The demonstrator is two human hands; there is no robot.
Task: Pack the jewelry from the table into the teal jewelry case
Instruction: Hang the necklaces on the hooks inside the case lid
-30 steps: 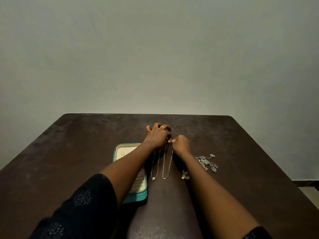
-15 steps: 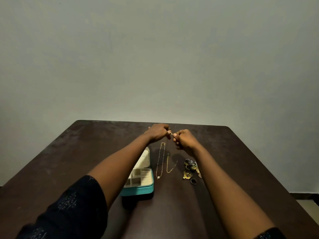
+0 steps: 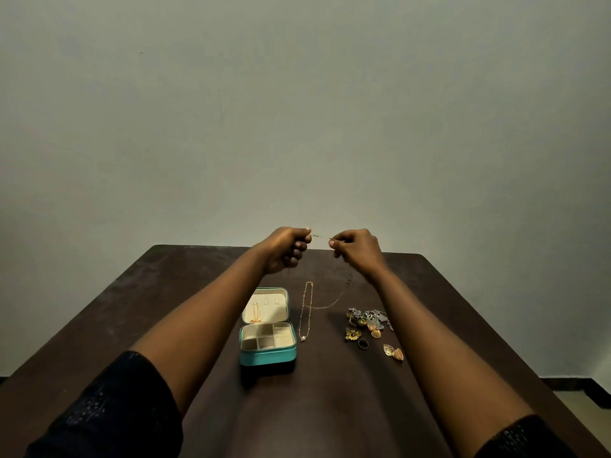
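My left hand [image 3: 287, 247] and my right hand [image 3: 357, 251] are raised above the far part of the table, each pinching an end of a thin gold chain [image 3: 325, 304] whose loop hangs down to the tabletop. The teal jewelry case [image 3: 267, 355] stands open below my left forearm, with cream compartments and an upright lid holding a necklace. A second gold necklace with a pearl pendant [image 3: 305, 312] lies stretched out just right of the case.
A cluster of earrings and rings [image 3: 367, 322] lies right of the necklaces, with a dark ring [image 3: 363, 343] and a pair of gold leaf earrings [image 3: 393, 352] nearer me. The dark brown table [image 3: 132, 325] ends at a plain wall.
Both hands rose from the tabletop and drew slightly apart, lifting one chain by its ends. The view tilted, so the case and the earrings now show in full.
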